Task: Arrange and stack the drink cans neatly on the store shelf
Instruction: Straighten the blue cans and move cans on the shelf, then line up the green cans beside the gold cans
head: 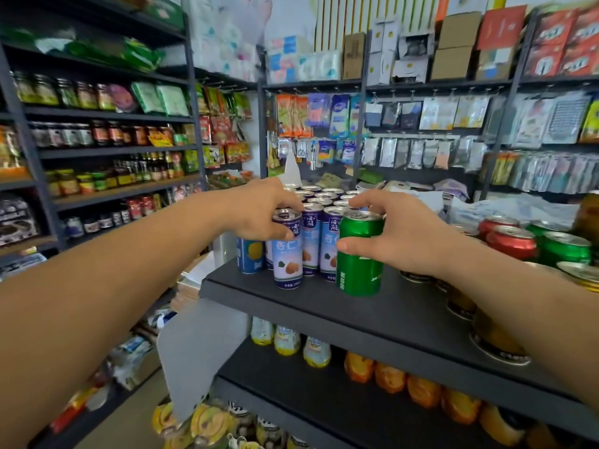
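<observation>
Black metal shelf (372, 306) in the middle of the frame is carrying the drink cans, and the arranging is looking only partly done. A block of tall pale-purple cans (319, 202) is already standing in neat rows at its back, while red and green cans (531, 243) at the right edge are sitting loose. The left hand (259, 210) is closing around one purple can (287, 251) at the front. The right hand (398, 234) is gripping a green can (359, 254). Both labels are showing Chinese characters, too small to read surely.
</observation>
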### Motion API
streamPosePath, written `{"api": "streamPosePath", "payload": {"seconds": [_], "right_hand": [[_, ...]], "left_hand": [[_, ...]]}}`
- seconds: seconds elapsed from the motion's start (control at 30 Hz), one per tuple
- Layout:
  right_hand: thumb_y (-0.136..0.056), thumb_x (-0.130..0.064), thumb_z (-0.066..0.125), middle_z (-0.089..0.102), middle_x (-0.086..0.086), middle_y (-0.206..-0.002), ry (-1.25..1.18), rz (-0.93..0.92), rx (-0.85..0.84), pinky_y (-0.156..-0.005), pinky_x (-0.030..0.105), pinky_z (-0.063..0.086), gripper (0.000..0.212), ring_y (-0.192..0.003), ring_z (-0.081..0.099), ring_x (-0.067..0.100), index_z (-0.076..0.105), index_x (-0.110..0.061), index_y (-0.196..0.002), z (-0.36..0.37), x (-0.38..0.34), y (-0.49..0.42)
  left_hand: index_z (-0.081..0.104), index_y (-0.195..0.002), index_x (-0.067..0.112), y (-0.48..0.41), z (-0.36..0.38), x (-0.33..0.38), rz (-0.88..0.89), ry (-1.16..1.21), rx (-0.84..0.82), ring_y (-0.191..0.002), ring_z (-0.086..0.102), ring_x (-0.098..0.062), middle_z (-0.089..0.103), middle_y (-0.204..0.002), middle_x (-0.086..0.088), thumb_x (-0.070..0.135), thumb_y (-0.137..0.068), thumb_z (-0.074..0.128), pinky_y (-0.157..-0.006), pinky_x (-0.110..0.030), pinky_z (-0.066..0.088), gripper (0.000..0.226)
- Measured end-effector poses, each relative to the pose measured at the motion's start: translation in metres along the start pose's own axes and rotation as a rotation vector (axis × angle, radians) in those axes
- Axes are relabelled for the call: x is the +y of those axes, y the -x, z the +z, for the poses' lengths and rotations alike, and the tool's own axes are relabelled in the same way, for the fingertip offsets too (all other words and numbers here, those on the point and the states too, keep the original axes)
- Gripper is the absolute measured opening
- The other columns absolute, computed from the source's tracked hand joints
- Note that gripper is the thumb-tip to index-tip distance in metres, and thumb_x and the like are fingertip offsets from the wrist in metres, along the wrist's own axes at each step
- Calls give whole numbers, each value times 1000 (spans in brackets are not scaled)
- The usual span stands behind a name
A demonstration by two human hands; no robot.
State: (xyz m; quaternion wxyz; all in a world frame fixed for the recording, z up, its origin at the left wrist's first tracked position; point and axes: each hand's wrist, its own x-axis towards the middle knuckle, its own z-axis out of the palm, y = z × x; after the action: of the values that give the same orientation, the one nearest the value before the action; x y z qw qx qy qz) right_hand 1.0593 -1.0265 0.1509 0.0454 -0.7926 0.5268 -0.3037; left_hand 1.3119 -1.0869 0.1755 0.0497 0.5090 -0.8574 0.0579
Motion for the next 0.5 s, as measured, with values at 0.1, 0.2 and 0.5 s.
{"api": "streamPosePath", "payload": {"seconds": [0.1, 0.2, 0.5], "right_hand": [[-79, -44, 84, 59, 1, -137, -8, 4, 0, -92, 24, 38, 73, -122, 53, 16, 57, -21, -143, -2, 4, 2], [-78, -45, 85, 59, -1, -136, -21, 21, 1, -89, 25, 40, 74, -124, 53, 16, 56, -23, -143, -4, 9, 2], [-78, -47, 85, 52, -9, -121, 6, 29, 13, -100, 30, 46, 78, -124, 55, 16, 53, -24, -146, -37, 9, 11]], "left_hand": [[47, -150, 33, -4, -1, 1, 28, -48, -24, -121, 49, -27, 45, -124, 2, 42, -93, 69, -102, -40, 43, 62], [46, -151, 31, -8, 0, 1, 18, -122, -24, -128, 48, -28, 50, -138, -2, 36, -95, 68, -105, -43, 44, 61], [51, -146, 24, -7, -9, 23, -31, -156, 178, -134, 45, -30, 51, -140, -7, 38, -88, 74, -109, -48, 42, 63]]}}
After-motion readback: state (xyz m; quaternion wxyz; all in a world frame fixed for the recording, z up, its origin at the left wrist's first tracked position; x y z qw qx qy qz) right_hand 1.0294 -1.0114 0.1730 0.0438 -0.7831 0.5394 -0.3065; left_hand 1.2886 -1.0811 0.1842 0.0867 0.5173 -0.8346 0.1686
